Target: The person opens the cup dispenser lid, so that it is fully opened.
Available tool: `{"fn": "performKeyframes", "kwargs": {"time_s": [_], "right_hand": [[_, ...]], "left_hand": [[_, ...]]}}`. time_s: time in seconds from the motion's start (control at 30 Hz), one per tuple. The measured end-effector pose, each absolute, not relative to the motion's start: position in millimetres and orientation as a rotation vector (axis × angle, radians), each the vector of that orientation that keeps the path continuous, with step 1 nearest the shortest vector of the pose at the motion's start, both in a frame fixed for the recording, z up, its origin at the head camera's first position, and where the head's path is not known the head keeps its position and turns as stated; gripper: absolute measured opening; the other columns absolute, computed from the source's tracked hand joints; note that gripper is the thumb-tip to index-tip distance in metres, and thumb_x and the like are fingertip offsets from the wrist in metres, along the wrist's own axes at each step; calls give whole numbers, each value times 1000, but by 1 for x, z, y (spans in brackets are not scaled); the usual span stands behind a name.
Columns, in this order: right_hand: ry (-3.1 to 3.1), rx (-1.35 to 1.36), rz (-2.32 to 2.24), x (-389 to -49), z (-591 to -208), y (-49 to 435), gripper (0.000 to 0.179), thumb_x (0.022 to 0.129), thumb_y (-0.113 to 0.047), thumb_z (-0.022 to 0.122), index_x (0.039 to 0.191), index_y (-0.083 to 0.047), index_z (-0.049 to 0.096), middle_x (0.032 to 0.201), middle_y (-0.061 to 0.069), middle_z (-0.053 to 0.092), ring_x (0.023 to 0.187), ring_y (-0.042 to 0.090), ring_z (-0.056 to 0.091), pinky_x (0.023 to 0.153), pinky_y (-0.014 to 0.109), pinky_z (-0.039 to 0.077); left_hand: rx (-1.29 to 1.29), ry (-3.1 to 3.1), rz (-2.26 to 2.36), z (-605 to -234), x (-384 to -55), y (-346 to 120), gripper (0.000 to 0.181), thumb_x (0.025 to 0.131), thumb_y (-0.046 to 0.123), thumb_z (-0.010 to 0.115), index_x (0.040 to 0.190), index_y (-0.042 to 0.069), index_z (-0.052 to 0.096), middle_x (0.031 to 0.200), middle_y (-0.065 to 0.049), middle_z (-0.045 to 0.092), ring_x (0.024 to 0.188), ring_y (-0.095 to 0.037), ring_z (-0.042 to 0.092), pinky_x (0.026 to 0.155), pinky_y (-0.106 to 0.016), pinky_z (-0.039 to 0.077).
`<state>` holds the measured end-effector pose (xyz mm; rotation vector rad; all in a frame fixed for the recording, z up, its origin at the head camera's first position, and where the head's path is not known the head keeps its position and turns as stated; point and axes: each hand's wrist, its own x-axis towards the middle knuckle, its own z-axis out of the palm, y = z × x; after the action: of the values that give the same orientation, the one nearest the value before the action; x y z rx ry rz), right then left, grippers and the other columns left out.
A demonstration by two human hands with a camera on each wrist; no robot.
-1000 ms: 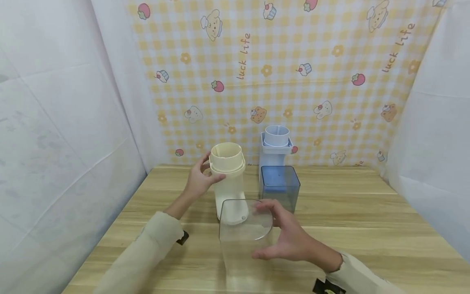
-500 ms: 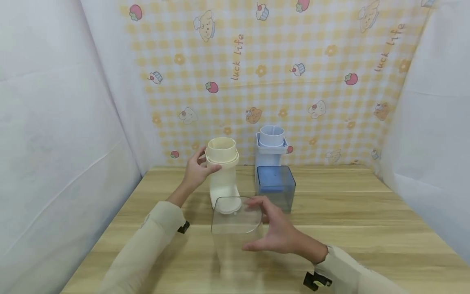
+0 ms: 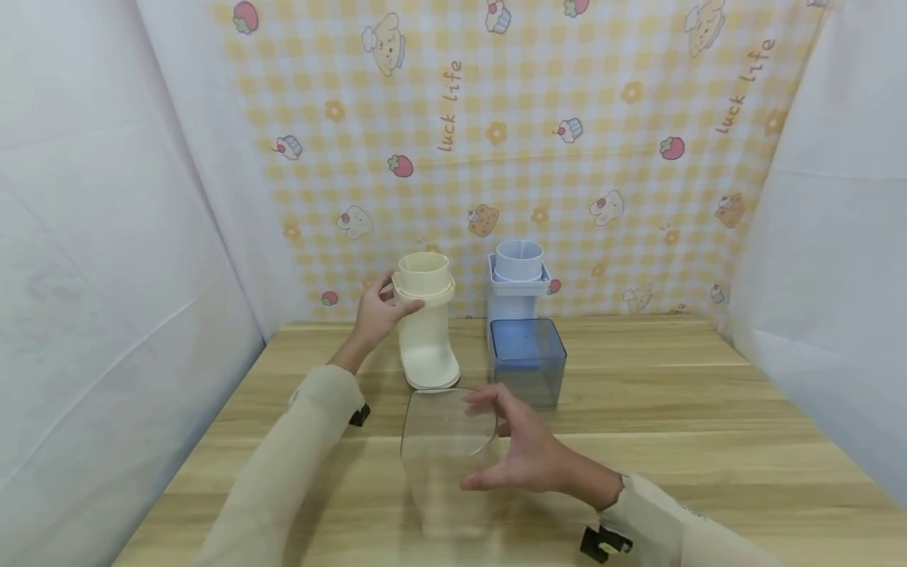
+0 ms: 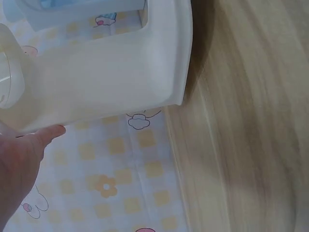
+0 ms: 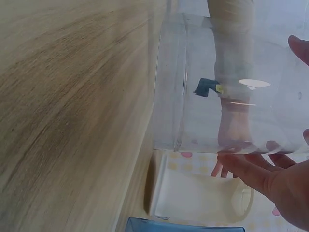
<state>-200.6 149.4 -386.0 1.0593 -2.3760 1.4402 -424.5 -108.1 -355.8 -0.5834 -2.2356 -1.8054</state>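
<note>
A cream stand point(image 3: 425, 335) with a round collar on top and a rounded foot stands upright on the table, left of the middle. My left hand point(image 3: 375, 316) grips it just below the collar, thumb in front and fingers behind. In the left wrist view the thumb lies along the edge of the stand point(image 4: 96, 82). Nearer to me, my right hand point(image 3: 520, 445) holds a clear, open-topped container point(image 3: 442, 429) by its right side, fingers spread around the upper wall. In the right wrist view the container point(image 5: 169, 96) is upright, its bottom close to the tabletop.
A pale blue stand point(image 3: 513, 303) of similar build stands behind, to the right of the cream one. In front of it is a smoky blue square box point(image 3: 530, 382). A checked cloth point(image 3: 538, 173) hangs behind the wooden table point(image 3: 673, 433), with white cloths at both sides.
My left hand has moved the cream stand back towards the checked cloth, beside the blue stand. My right hand keeps hold of the clear container, which has shifted slightly left. The head view has shifted slightly.
</note>
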Motion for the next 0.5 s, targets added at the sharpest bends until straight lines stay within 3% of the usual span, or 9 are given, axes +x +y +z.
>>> {"fn": "performKeyframes", "kwargs": {"time_s": [0.2,0.33,0.5], "right_hand": [[-2376,1060,1428,-205,-388,149,85,65,-29,95,132,-15,44,138,2,54,117,19,56,79,35,55],[-2377,1052,1438,-208,-389,149,84,65,-29,95,131,-15,44,139,3,54,117,21,56,79,34,54],[-2428,979,1477,-211,-391,148,85,65,-32,94,132,-15,44,139,2,53,118,22,57,81,37,54]], "left_hand": [[-574,-2267,-1783,-354,-440,-107,105,78,36,85,156,2,24,157,-18,31,135,-38,43,101,-44,48],[-575,-2286,-1806,-356,-448,-110,101,82,28,83,156,2,21,158,-20,27,138,-40,39,103,-46,46],[-657,-2368,-1729,-358,-457,-113,97,87,25,78,158,3,15,160,-21,21,144,-39,30,111,-51,34]]}}
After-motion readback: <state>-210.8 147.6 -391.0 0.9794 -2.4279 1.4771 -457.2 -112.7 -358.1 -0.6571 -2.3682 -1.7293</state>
